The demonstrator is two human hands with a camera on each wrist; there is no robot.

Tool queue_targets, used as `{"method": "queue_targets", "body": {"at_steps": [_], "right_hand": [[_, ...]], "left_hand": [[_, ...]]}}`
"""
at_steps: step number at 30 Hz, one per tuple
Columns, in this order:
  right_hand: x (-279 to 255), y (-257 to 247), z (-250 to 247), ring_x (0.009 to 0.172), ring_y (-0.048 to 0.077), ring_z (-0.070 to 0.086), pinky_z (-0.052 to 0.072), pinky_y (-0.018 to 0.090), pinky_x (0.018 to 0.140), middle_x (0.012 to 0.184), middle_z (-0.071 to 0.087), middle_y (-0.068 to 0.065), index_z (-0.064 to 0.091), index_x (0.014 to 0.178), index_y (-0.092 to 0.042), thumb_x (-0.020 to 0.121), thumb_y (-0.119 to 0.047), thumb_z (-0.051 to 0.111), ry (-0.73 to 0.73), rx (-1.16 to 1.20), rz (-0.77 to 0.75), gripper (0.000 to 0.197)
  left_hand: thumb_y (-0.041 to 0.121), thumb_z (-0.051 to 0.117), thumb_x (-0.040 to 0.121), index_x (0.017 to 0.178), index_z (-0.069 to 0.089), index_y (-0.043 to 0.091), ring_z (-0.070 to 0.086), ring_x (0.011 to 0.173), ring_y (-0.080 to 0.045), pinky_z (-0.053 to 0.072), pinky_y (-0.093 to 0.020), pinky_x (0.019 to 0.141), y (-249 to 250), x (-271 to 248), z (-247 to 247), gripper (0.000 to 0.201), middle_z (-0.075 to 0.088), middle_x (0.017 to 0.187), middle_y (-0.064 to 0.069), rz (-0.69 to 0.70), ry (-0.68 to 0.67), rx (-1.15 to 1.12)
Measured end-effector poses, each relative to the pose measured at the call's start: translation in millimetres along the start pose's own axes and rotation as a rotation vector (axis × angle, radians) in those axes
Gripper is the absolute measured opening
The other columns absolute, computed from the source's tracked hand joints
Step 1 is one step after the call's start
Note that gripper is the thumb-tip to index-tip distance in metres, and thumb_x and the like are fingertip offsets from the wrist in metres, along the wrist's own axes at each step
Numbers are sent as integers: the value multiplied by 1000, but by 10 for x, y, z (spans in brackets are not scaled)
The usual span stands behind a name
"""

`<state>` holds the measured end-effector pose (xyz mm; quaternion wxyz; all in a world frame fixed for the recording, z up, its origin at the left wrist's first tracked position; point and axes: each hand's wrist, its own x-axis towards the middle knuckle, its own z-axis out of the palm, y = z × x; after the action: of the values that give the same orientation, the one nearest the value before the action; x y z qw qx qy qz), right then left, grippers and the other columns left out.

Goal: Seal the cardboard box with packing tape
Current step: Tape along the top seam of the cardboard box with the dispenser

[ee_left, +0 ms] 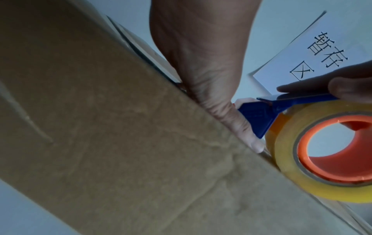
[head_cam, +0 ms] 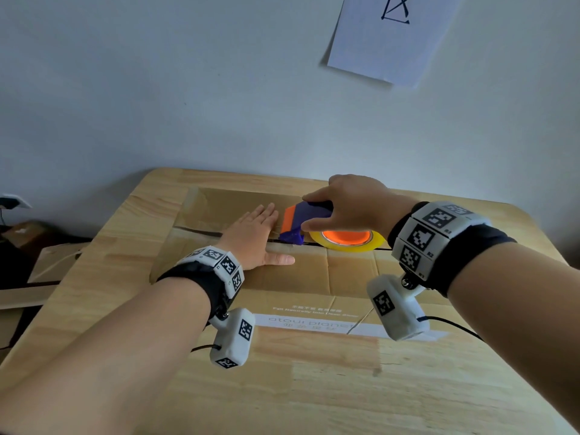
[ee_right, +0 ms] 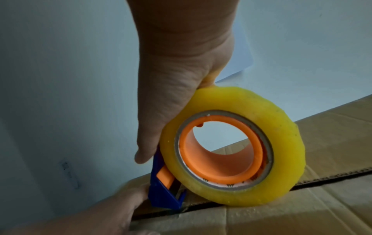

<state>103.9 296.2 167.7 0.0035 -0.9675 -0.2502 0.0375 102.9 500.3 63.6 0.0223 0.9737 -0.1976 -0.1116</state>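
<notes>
A brown cardboard box (head_cam: 314, 271) lies on the wooden table, its two top flaps meeting along a dark centre seam (ee_right: 332, 178). My left hand (head_cam: 254, 240) lies flat on the box top over the seam, fingers straight, thumb (ee_left: 241, 127) spread toward me. My right hand (head_cam: 351, 205) grips a blue and orange tape dispenser (head_cam: 301, 221) from above; its yellowish roll (ee_right: 233, 146) with an orange core rests on the seam just right of my left hand. The dispenser's blue nose (ee_right: 163, 198) touches the box beside my left fingers (ee_right: 112, 209).
The wooden table (head_cam: 314, 397) stands against a pale wall. A white sheet with black characters (head_cam: 395, 36) hangs on the wall at upper right. Cardboard pieces and dark clutter (head_cam: 37, 255) sit beyond the table's left edge. A wall socket (head_cam: 12, 202) is at far left.
</notes>
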Motion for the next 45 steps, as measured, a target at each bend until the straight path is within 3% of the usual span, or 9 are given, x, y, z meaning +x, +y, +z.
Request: {"method": "queue_targets", "body": {"at_steps": [5,11,16,20,26,30,33,37,45], "right_hand": [[-47,107,-69,85,9,50,42,26,65,89,63,-18,63,121,-38,84,-59,55,-23,59,-40,44],[-206,207,-202,68,4,46,34,24,55,68,45,-24,60,122,-43,85,-55,57,-36,73,-39,39],[-260,236,-227,69,2,44,38,25,60,71,45,-23,58,123,-45,84,-53,58,-78,59,-39,39],[-329,333,-221,71,-4,45,36,21,58,71,44,-25,56,123,-48,84,-52,60,-79,123,-15,39],[-407,432,-164,79,10,50,42,30,74,79,50,-22,43,130,-49,85,-60,50,-157,-37,-17,47],[-234,303,-208,76,20,51,33,33,73,82,55,-6,48,115,-27,82,-61,42,-96,-330,-34,47],[-149,172,-117,74,22,53,40,31,64,92,56,0,43,111,-20,80,-61,49,-141,-278,17,52],[-127,100,-43,79,17,54,39,28,61,88,56,-9,36,137,-42,82,-69,46,-168,-312,-83,62],[-198,153,-409,77,13,46,33,27,60,70,40,-15,44,129,-57,84,-62,48,-77,-245,-166,45]], "left_hand": [[78,41,73,150,2,15,0,145,-15,8,-32,116,-7,-27,3,108,-4,158,0,7,9,-47],[77,36,77,150,-5,16,-6,145,-14,2,-31,115,-10,-62,-45,104,-12,157,2,10,-49,-31],[95,-7,48,147,-16,17,-14,143,-11,-4,-34,118,-90,-71,24,127,-23,155,2,7,-109,-2],[94,-15,43,145,-23,18,-21,141,-9,-9,-33,117,-82,-74,70,127,-30,152,4,5,-129,-14],[78,22,80,148,-14,17,-14,143,-11,-5,-33,118,-20,-114,8,98,-22,155,3,-25,-102,-1],[80,31,77,150,6,19,3,145,-21,9,-42,117,119,-51,-90,98,-4,159,0,-68,-15,12],[86,27,70,149,-1,35,-1,144,-25,8,-50,113,246,42,-102,98,-15,157,6,-42,-49,22],[87,28,69,149,-12,28,-15,144,-16,-5,-43,117,330,161,-6,107,-18,156,6,6,-59,-19],[88,25,69,148,-16,19,-15,143,-9,-7,-34,116,211,171,55,113,-21,155,4,14,-54,-57]]}}
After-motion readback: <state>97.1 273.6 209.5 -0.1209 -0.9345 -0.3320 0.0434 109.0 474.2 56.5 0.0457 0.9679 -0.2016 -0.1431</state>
